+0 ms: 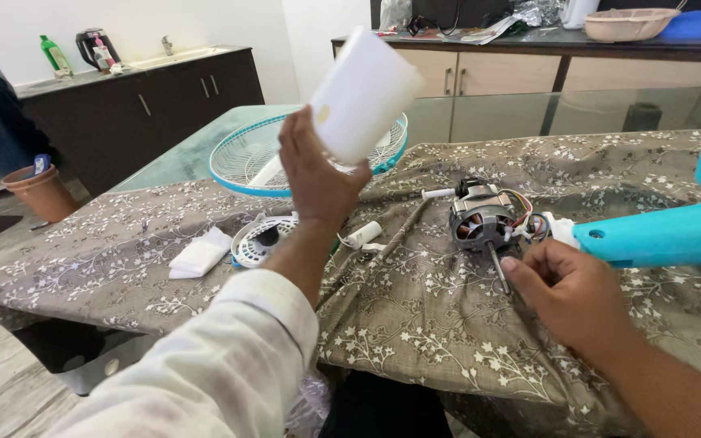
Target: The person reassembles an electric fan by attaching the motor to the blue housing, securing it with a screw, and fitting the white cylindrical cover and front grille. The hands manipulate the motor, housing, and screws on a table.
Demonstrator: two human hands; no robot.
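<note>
head camera, looking down, close over table [448, 324]

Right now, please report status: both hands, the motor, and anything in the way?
Left hand raised, gripping white housing. Right hand open, fingertip at motor shaft. Blue fan stand close beside the right hand.

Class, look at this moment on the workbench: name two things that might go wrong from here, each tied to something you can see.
1. The left hand holds the white cover raised and tilted above the fan grille; it might slip and fall onto it.
2. The right hand rests by the motor, whose thin coloured wires are exposed; a tug might pull them loose.
</note>
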